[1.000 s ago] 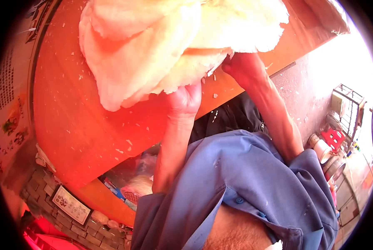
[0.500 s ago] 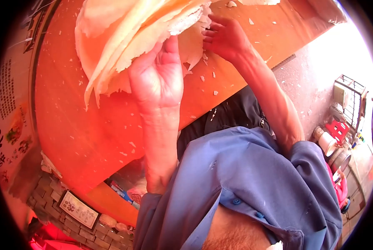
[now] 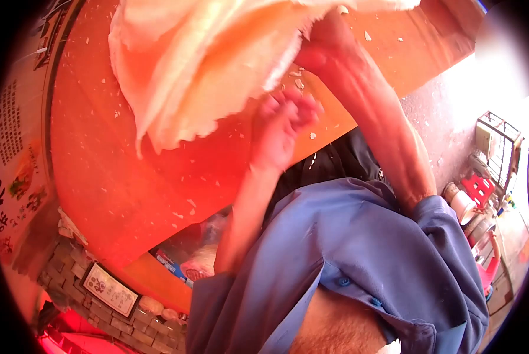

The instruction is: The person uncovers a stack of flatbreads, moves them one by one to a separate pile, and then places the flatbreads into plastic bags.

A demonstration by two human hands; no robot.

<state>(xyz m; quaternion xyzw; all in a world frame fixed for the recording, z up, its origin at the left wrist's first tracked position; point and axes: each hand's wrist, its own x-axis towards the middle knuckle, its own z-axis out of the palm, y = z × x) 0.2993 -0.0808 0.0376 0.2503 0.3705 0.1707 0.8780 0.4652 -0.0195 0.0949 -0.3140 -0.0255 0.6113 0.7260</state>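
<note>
A large folded pile of thin, pale flatbread sheets (image 3: 188, 65) with ragged edges spreads over the orange tabletop (image 3: 129, 194). It runs out of view at the top. Just below its front edge, my left hand (image 3: 285, 121) hovers apart from the sheets. Its fingers are loosely curled and slightly blurred, with nothing visible in them. My right hand (image 3: 320, 47) is at the right edge of the sheets. The bread covers its fingers, so their grip is hidden.
Small pale flakes (image 3: 300, 83) lie scattered on the tabletop. Under its near edge is a plastic bag (image 3: 201, 261). A framed sign (image 3: 111, 289) lies at lower left. A wire rack (image 3: 499, 141), white bucket (image 3: 462, 206) and a person's pink sleeve (image 3: 490, 268) are at right.
My left hand has come out from under the sheets and moved right and down. The front sheet has dropped forward. My right hand has moved up and further behind the bread.
</note>
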